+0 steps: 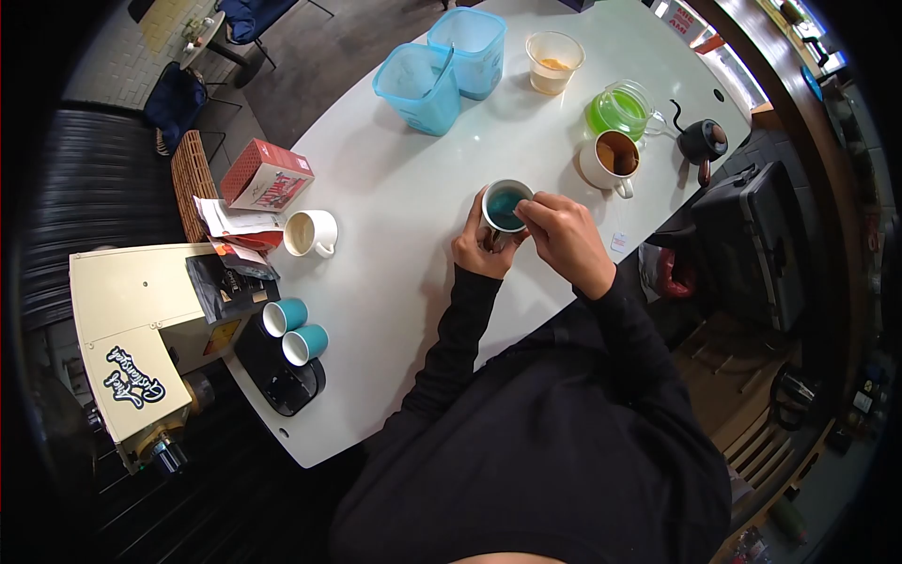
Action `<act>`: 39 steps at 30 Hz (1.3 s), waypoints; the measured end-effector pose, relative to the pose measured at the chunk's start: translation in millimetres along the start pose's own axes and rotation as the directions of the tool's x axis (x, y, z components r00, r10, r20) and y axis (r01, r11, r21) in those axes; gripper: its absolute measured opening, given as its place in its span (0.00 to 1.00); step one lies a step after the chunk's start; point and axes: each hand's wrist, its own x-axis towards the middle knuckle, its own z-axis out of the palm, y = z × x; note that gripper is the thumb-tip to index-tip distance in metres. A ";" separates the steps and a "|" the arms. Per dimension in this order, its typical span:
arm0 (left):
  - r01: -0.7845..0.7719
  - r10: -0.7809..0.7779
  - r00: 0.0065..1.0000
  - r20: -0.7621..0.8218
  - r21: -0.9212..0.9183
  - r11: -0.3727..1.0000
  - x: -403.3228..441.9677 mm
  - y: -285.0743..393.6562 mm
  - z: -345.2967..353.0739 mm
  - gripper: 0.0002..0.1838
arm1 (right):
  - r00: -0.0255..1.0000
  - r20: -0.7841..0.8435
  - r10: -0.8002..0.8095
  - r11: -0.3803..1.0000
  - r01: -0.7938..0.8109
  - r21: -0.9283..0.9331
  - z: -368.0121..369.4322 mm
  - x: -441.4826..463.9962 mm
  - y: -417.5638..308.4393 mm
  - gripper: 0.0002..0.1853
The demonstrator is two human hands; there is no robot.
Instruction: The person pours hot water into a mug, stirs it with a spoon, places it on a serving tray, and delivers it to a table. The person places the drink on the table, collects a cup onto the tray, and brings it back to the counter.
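Setting: a room with a dark floor and a pale brick wall; pale table (pixel 399 310), smooth-topped, under the grip.

Held cup (pixel 489 218): one, pale-rimmed, blue-green within, at the grip. Left hand (pixel 484 249): fingers curled round its near and left sides. Right hand (pixel 567 237): thumb and fingertips pressed together at the rim's right side; whether they pinch anything cannot be told.

Beyond the grip, to the left: two translucent blue containers (pixel 418 99), side by side, a utensil handle (pixel 439 71) rising from the nearer. Beyond, slightly right: clear cup (pixel 552 70), amber contents low inside.

Right of the grip and farther off: white mug (pixel 596 167), brown inside; just behind it, glass vessel (pixel 617 110) with green contents; farther right, black gooseneck kettle (pixel 700 141). Nearer on this side: small printed tag (pixel 618 242), flat on the surface.

Left of the grip: pale mug (pixel 321 226), handle toward the grip; past it, red-and-white box (pixel 266 179) and papers with packets (pixel 230 221).

Lower left, well apart from the grip: two teal cups (pixel 296 331), near black tray (pixel 282 383); cream-coloured machine (pixel 141 301), lettered label on its panel.
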 end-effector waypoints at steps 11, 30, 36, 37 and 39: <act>-0.132 0.134 0.990 -0.053 0.041 0.990 2.9 13.2 -2.3 0.48 | 1.000 0.008 0.015 1.000 -0.014 -0.028 -11.4 -0.7 -1.3 0.04; -0.012 0.014 1.000 -0.025 0.070 0.997 1.3 12.9 -3.4 0.49 | 0.988 -0.083 0.132 0.987 -0.124 0.100 0.8 -1.4 4.2 0.05; 0.137 -0.137 0.991 0.011 -0.045 0.990 0.9 26.0 -2.6 0.43 | 0.987 -0.073 0.146 0.979 -0.133 0.151 -1.6 4.5 6.8 0.04; 0.136 -0.136 0.991 0.014 -0.016 0.991 1.4 29.2 -3.3 0.43 | 0.989 -0.079 0.121 0.985 -0.110 0.136 -1.4 5.3 7.8 0.03; 0.142 -0.142 0.990 0.002 0.018 0.990 -0.1 37.9 -7.0 0.44 | 0.993 -0.074 0.089 0.988 -0.079 0.129 0.0 5.7 8.4 0.03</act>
